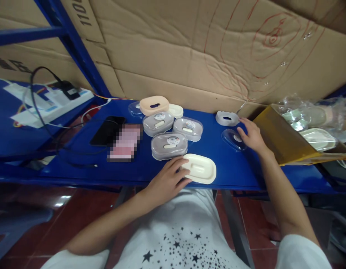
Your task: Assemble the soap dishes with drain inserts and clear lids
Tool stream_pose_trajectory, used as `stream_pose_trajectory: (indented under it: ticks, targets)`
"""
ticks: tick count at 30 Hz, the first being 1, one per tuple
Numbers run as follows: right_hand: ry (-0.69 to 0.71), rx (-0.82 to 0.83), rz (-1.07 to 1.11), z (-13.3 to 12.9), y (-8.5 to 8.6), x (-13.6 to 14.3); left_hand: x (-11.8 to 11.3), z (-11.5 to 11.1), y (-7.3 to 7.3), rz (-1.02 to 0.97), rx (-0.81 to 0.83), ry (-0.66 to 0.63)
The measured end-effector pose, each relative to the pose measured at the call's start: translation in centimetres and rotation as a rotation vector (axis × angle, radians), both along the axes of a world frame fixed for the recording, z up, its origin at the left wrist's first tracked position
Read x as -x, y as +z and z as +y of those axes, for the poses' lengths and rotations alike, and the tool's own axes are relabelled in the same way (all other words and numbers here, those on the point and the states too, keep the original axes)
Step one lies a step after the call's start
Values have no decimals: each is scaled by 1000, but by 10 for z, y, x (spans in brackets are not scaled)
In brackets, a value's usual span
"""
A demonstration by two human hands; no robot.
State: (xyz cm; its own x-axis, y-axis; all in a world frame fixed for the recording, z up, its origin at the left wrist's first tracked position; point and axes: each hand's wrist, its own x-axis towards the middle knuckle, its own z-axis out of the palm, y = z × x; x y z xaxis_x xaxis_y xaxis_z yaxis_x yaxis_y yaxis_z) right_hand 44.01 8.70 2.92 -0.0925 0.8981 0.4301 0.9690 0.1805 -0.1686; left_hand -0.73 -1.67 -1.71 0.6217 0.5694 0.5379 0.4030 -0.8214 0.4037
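My left hand lies with its fingers apart on the left end of a cream oval tray at the table's front edge. On the right, my right hand has its fingers spread beside a frosted grey oval piece and a clear lid with a round sticker; whether the fingertips touch either is unclear. Behind the tray sit three grey oval boxes under clear lids, one nearest, one to the right and one farther back.
A peach oval piece stands at the back, beside a cream one. A black phone and a blurred-out rectangle lie left. An open carton with wrapped pieces stands right; a power strip with cables is far left.
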Motion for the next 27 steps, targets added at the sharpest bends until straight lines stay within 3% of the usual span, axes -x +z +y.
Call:
stream_pose_trajectory:
  ticks: [3,6,9,13,17,21,24,27]
  targets:
    - [-15,94,-58,46,9,8,0,0,0,-30,8,-4]
    - [46,145,-78,64,12,31,0,1,-1,-47,4,-3]
    - [102,98,-69,41,18,60,0,1,-2,-27,24,1]
    - [181,-36,174,-32,38,93,0,-1,-2,14,72,47]
    - [208,178,370,-83,51,109,0,-2,-1,32,77,57]
    - [185,331,441,-68,37,106,-1,0,-1,27,50,14]
    - [95,262,399,-40,20,104,-1,1,-1,24,1,-9]
    - [103,158,270,-34,11,103,0,1,-1,19,-22,-13]
